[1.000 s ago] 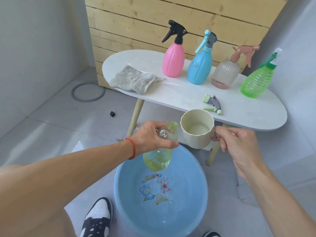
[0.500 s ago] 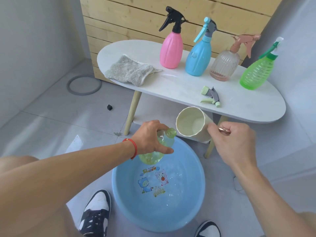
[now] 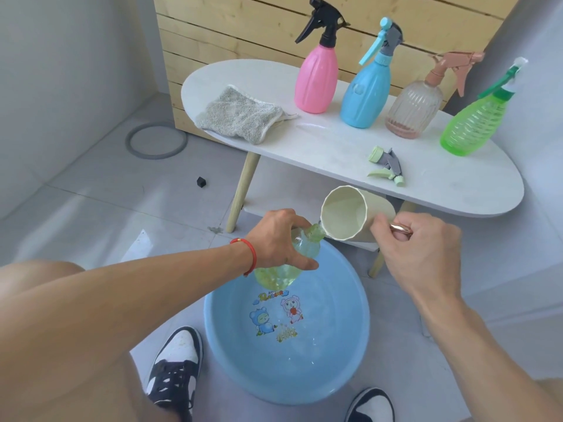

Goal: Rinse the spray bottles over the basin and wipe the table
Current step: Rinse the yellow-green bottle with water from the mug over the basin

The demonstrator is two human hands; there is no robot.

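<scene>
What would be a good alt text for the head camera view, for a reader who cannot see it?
Over a blue basin, the left hand holds an open yellow-green bottle while the right hand tips a cream cup to its neck. Behind, a white table carries four spray bottles, a grey cloth and a loose spray head.

A plain room in a home, likely a wash corner: grey floor tiles (image 3: pixel 91 208), bare pale walls (image 3: pixel 61 71) and a wooden slat panel (image 3: pixel 243 32). A blue plastic basin (image 3: pixel 350 360) sits on the floor beside a small white tabletop (image 3: pixel 335 153).

basin (image 3: pixel 350 303): on floor before table (image 3: pixel 335 153), below my hands
cloth (image 3: pixel 237 117): on table, left end
4 bottles (image 3: pixel 365 95): on table, right of cloth
</scene>
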